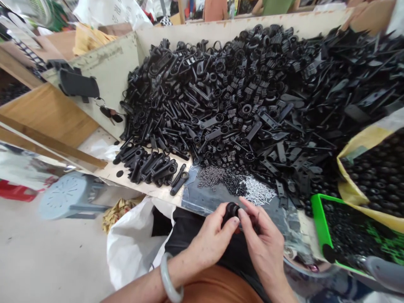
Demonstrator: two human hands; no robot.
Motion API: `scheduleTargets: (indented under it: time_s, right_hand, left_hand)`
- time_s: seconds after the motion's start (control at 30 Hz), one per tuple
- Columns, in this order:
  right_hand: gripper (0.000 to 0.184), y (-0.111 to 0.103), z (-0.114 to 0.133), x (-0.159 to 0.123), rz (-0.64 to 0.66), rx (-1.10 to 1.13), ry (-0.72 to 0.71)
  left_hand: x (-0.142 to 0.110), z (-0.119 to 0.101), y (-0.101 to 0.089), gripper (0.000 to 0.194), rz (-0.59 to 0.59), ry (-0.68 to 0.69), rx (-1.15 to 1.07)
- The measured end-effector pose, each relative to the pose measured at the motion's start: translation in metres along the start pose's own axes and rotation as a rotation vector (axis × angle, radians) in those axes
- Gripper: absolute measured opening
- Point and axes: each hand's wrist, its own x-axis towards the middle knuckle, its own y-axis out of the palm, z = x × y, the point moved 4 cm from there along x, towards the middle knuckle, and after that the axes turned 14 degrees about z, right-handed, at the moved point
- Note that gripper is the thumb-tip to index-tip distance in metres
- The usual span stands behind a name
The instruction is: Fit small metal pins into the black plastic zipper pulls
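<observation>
Head view, landmark: the large heap of loose black plastic parts (221,92). In front of the heap, the left hand (210,240), with a pale round bangle (170,277) at its wrist, has thumb and fingers clamped on a small black rounded plastic part (232,209). The right hand (265,240) has its thumb and fingertips closed on the same part from the other side.

At the heap's near edge lie small grey-brown pieces (211,176), small black pieces (232,182) and shiny silver metal pins (257,191). A row of black elongated plastic assemblies (151,166) lies at its near left. A bright green plastic tray (322,223) stands at its near right, beside a yellow-edged sack (353,176) of round black pieces.

Writing: dark capitals mark a white sack (110,14) beyond the heap's far left (creased; no full word legible). No brand can be read.

Obscured: the fingers cover much of the held part, and its underside cannot be inspected. The sack and tray are cut off by the right edge.
</observation>
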Motion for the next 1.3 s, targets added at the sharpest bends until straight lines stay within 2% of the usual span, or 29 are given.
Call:
scheduleTargets:
  time_s: [0.13, 0.2, 0.4, 0.6, 0.77, 0.93, 1.03, 1.13, 1.23, 1.3]
  right_hand:
    - [0.033, -0.007, 0.003, 0.004, 0.195, -0.073, -0.206]
    - [0.034, -0.011, 0.004, 0.004, 0.217, -0.139, -0.265]
    - [0.026, -0.009, 0.007, -0.003, 0.154, -0.267, -0.268]
    - [0.025, -0.004, 0.014, -0.006, 0.119, -0.309, -0.313]
    - [0.026, -0.002, 0.015, -0.009, 0.049, -0.33, -0.329]
    - [0.025, 0.0, 0.009, -0.009, 0.067, -0.149, -0.186]
    - [0.034, 0.0, 0.003, -0.012, 0.125, 0.137, -0.004]
    - [0.038, 0.008, -0.004, -0.016, 0.198, 0.403, 0.154]
    - [0.033, 0.02, -0.009, -0.014, 0.205, 0.546, 0.258]
    - [0.039, 0.028, -0.013, -0.009, 0.196, 0.611, 0.319]
  left_hand:
    - [-0.004, 0.004, -0.006, 0.028, 0.098, -0.053, 0.078]
    - [-0.005, 0.004, -0.008, 0.028, 0.135, -0.072, 0.091]
    - [-0.008, 0.002, -0.007, 0.028, 0.104, -0.077, 0.083]
    - [-0.01, -0.006, -0.007, 0.022, 0.045, -0.062, 0.201]
    - [-0.009, -0.002, -0.004, 0.026, 0.008, -0.055, 0.248]
    - [-0.014, -0.002, -0.006, 0.034, 0.015, -0.009, 0.257]
    - [-0.021, -0.007, -0.006, 0.044, 0.101, 0.045, 0.237]
    - [-0.028, -0.011, -0.006, 0.042, 0.154, 0.102, 0.225]
    - [-0.029, -0.007, -0.011, 0.039, 0.089, 0.123, 0.261]
    - [-0.026, -0.005, -0.016, 0.037, 0.02, 0.153, 0.404]
